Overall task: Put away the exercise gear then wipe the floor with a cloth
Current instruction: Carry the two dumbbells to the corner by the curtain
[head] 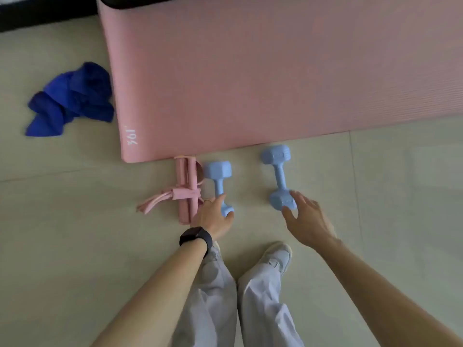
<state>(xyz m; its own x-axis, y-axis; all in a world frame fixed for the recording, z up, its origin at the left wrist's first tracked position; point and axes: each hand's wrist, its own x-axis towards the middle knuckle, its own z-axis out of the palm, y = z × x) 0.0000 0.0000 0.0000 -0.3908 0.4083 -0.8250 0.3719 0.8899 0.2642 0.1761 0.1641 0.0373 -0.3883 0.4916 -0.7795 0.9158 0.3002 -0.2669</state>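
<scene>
Judging from how things lay, the gear step had only just begun: nothing was lifted yet. Both dumbbells lay on the floor (75,221) at 12 o'clock from the feet, just off the near edge of the mat (250,83). The left hand (213,216) was open, its fingers laid on the near head of the left dumbbell (218,179). The right hand (309,221) was also open, spread over the near head of the right dumbbell (278,169) (actual contact was hard to tell). A pink band (184,189) lay at 9 o'clock of the left dumbbell, just beside it. The cloth (70,98) sat bunched at 10 o'clock, untouched. Next, each hand probably needed to shift onto its handle and close round it before lifting.
</scene>
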